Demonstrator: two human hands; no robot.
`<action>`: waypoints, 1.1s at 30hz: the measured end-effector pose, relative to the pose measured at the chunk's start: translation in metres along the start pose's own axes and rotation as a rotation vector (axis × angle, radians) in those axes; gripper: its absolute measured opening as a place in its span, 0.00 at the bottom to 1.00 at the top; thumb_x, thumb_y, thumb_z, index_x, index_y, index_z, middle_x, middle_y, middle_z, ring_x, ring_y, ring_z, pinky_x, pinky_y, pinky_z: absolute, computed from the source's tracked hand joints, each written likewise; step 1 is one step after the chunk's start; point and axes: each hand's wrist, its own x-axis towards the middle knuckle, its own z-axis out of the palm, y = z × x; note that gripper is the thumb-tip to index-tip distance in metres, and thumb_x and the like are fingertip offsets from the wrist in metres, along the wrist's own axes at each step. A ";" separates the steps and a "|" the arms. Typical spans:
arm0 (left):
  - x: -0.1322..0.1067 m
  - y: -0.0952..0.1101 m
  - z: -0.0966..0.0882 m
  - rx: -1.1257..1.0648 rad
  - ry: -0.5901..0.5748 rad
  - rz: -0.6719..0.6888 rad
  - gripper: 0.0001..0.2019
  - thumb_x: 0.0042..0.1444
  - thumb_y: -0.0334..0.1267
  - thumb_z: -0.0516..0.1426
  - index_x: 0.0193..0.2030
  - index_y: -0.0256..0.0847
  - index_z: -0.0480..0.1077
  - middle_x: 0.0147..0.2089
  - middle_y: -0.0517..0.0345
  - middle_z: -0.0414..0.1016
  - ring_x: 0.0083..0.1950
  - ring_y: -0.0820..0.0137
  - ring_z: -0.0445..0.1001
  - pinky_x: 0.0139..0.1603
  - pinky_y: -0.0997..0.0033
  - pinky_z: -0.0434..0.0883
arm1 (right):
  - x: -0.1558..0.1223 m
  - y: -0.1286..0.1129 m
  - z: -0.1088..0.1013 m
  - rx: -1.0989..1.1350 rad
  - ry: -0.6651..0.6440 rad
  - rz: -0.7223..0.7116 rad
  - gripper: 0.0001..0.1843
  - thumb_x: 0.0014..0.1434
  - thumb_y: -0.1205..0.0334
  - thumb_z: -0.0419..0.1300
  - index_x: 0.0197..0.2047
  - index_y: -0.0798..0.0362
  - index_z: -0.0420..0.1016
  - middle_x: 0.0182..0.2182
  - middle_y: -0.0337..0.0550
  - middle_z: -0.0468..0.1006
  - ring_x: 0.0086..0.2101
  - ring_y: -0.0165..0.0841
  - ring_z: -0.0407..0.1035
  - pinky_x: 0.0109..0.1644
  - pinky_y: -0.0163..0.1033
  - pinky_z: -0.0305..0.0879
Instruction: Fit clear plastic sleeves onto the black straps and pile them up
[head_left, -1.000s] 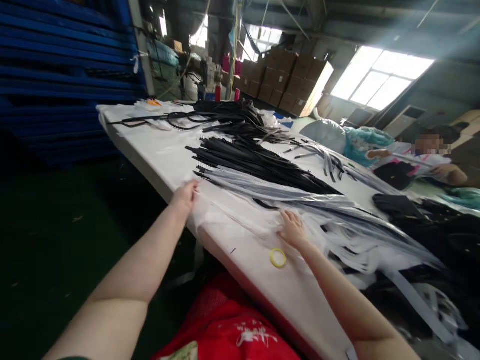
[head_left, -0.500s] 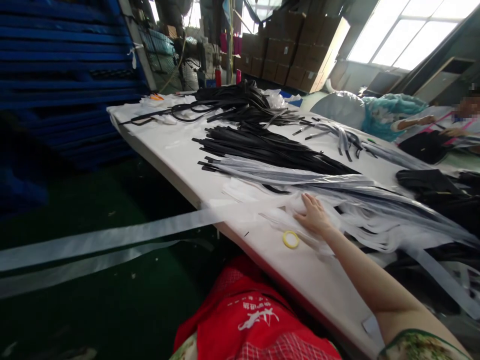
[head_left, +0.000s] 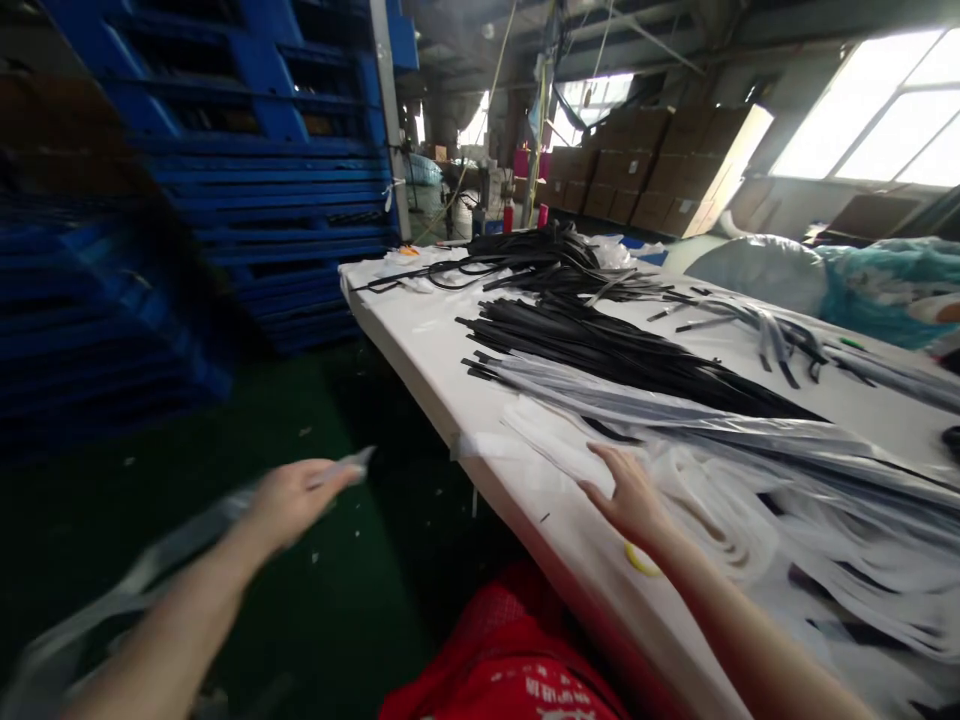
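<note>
Over the floor, left of the table, my left hand [head_left: 296, 497] is closed on the end of a translucent plastic strip [head_left: 142, 575], which trails back below my forearm. My right hand [head_left: 630, 495] hovers at or rests on the white strips [head_left: 559, 440] near the table edge, its thumb and fingers apart; contact is hard to judge. A short translucent piece [head_left: 491, 447] lies across the edge. Part of a yellow ring [head_left: 641, 560] shows beside my right forearm. Looped white strips [head_left: 720, 510] spread to the right of that hand.
The white table [head_left: 420, 350] bears black strips [head_left: 600, 345] and plastic-wrapped strips [head_left: 645, 400]. Blue pallets [head_left: 285, 200] are stacked at the left. Cardboard boxes [head_left: 622, 165] and a teal bundle [head_left: 870, 285] stand beyond the table.
My left hand has come into view with the strip end. The long strip no longer stretches across to my right hand, whose fingers have spread. The view has swung left.
</note>
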 end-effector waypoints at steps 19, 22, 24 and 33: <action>-0.035 0.051 0.196 -0.644 -0.492 -0.088 0.17 0.33 0.43 0.72 0.24 0.35 0.72 0.23 0.60 0.71 0.26 0.73 0.68 0.28 0.74 0.66 | -0.022 -0.089 0.047 0.792 -0.477 0.194 0.16 0.61 0.50 0.56 0.32 0.50 0.80 0.29 0.39 0.80 0.30 0.33 0.70 0.37 0.38 0.66; -0.029 0.051 0.204 -0.588 -0.541 -0.012 0.17 0.36 0.45 0.71 0.30 0.36 0.75 0.26 0.60 0.72 0.28 0.72 0.69 0.29 0.74 0.66 | -0.016 -0.086 0.046 0.863 -0.423 0.231 0.19 0.60 0.45 0.57 0.31 0.50 0.80 0.28 0.39 0.80 0.29 0.34 0.71 0.37 0.39 0.67; -0.020 0.049 0.213 -0.516 -0.575 0.077 0.15 0.41 0.45 0.69 0.30 0.37 0.75 0.27 0.59 0.73 0.28 0.71 0.70 0.29 0.74 0.66 | -0.010 -0.081 0.044 0.869 -0.401 0.223 0.20 0.61 0.44 0.56 0.33 0.50 0.80 0.29 0.39 0.81 0.30 0.34 0.71 0.36 0.40 0.68; 0.050 0.016 0.282 0.012 -0.309 0.485 0.05 0.50 0.30 0.56 0.28 0.39 0.73 0.32 0.56 0.75 0.38 0.65 0.73 0.40 0.69 0.68 | 0.116 0.025 0.007 0.248 -0.422 0.128 0.12 0.58 0.61 0.59 0.42 0.53 0.81 0.36 0.42 0.83 0.36 0.33 0.75 0.42 0.35 0.69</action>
